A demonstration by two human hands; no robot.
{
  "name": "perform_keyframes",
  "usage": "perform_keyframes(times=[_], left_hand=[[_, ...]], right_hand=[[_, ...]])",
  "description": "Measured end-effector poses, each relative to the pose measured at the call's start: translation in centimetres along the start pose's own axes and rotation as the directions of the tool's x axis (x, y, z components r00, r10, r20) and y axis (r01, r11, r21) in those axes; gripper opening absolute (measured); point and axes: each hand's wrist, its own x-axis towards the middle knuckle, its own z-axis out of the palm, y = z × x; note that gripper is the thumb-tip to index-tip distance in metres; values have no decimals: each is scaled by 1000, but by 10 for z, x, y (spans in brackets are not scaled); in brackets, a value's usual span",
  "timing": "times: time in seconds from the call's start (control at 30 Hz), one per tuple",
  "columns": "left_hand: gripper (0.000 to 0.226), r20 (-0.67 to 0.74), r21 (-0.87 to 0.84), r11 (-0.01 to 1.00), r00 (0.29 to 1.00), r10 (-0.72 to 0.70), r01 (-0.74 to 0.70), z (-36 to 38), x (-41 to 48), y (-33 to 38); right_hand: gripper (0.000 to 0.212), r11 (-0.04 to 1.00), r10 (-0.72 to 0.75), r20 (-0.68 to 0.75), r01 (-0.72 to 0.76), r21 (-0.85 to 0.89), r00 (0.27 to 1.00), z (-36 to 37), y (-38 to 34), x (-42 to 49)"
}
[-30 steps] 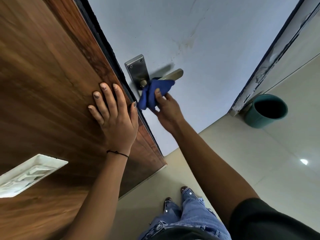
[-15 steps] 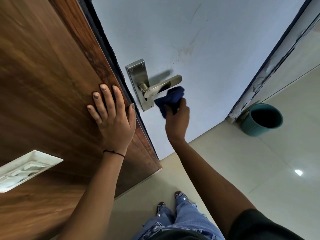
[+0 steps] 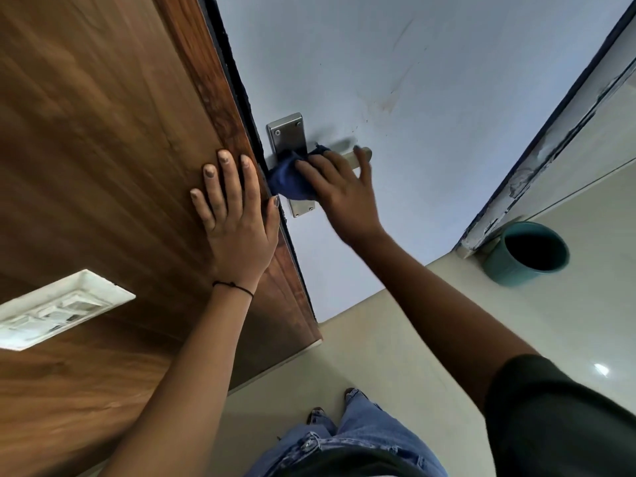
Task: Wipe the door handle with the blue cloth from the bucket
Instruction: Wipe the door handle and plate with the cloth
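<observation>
A steel door handle (image 3: pixel 362 156) with a long backplate (image 3: pixel 288 132) sits on the pale grey door. My right hand (image 3: pixel 340 191) presses the blue cloth (image 3: pixel 290 177) against the middle of the backplate and the lever's base. Its fingers are spread over the lever, so only the lever's tip shows. My left hand (image 3: pixel 234 215) lies flat and open on the brown wooden panel (image 3: pixel 103 149), right beside the door's edge. A teal bucket (image 3: pixel 526 253) stands on the floor at the right, by the door frame; its inside is dark.
A white switch plate (image 3: pixel 58 308) is mounted on the wooden panel at lower left. The floor (image 3: pixel 395 339) is glossy cream tile. My jeans and sandalled feet (image 3: pixel 344 407) show at the bottom. A chipped frame (image 3: pixel 537 160) borders the door on the right.
My right hand was wiping the lever, dropped below it with the cloth, and has now come back up and left onto the backplate. The left hand stayed put.
</observation>
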Motion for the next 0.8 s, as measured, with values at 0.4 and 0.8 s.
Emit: perform_keyframes(times=[0.4,0.8], left_hand=[[69,-13,15,998,998,60,-60,3,-2,-5],[74,-10,-24,998,998,57,-57,3,-4,-6]], right_hand=[[47,992,24,482,-81,98,876,-31,37,47],[37,993,-114,524,92,68,844,-27,33,63]])
